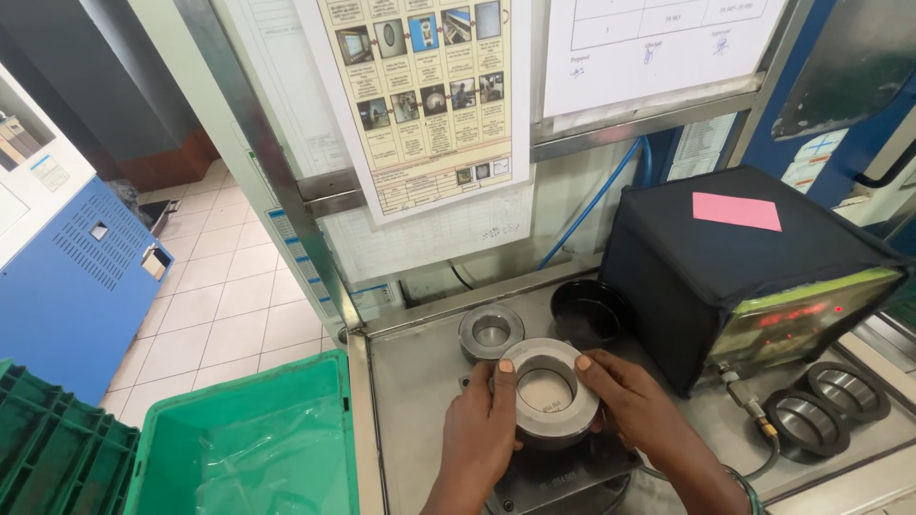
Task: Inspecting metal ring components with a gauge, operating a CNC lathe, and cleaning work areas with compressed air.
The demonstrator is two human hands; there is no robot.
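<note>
My left hand [482,429] and my right hand [637,405] both grip a thick steel ring [549,412], one on each side, thumbs on its top rim. The ring sits on a dark fixture base [563,477] on the metal bench [420,381]. Just behind it stands a smaller steel ring [490,331], and a black ring-shaped cup [587,312] stands to its right.
A black-covered gauge box [735,267] with a lit display and a pink note stands at the right, cabled to two bearing rings [825,405]. A green crate [248,439] with a plastic liner sits at the left. Posted sheets [429,95] hang behind. A blue cabinet [67,277] stands on the tiled floor.
</note>
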